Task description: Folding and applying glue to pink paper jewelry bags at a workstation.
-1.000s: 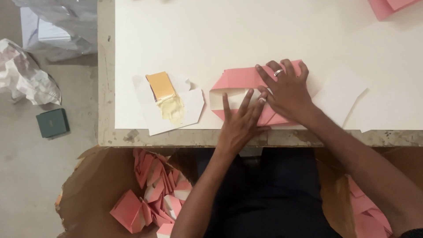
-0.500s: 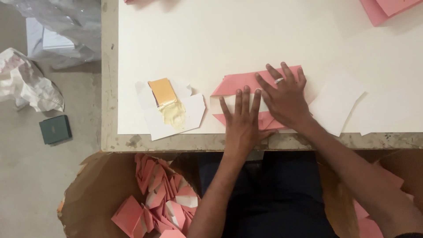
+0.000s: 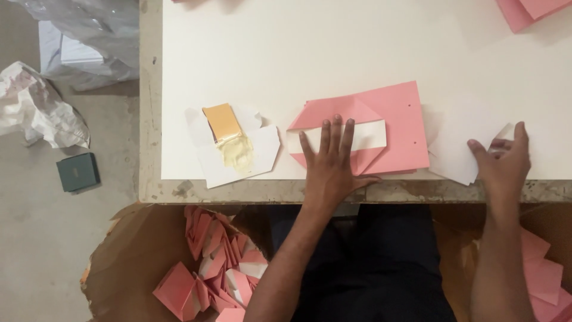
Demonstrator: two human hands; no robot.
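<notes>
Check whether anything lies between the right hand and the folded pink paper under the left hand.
Only the white sheets lie between them; the right hand rests on their right edge, and they overlap the right side of the pink paper. The left hand presses flat on the white band across the pink paper.

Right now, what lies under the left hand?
The left hand lies flat on a folded pink paper with a white band across it, on the white table. The part beneath the palm is hidden.
</notes>
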